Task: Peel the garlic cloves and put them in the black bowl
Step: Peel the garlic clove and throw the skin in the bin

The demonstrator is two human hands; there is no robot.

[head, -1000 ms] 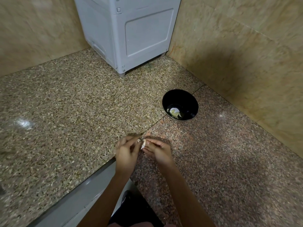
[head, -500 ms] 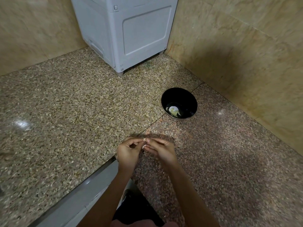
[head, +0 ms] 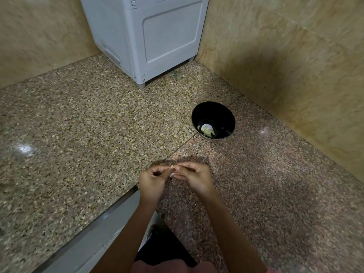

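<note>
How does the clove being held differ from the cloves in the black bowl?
The held clove is pinched between left hand and right hand above the counter; the bowl cloves lie loose in the black bowl. The held clove is mostly hidden, only a white scrap showing; the bowl cloves lie exposed, pale yellow-green. Both are small, pale.

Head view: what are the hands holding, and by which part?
A garlic clove, pinched between fingertips of the left hand and right hand; too hidden to tell which part.
</note>
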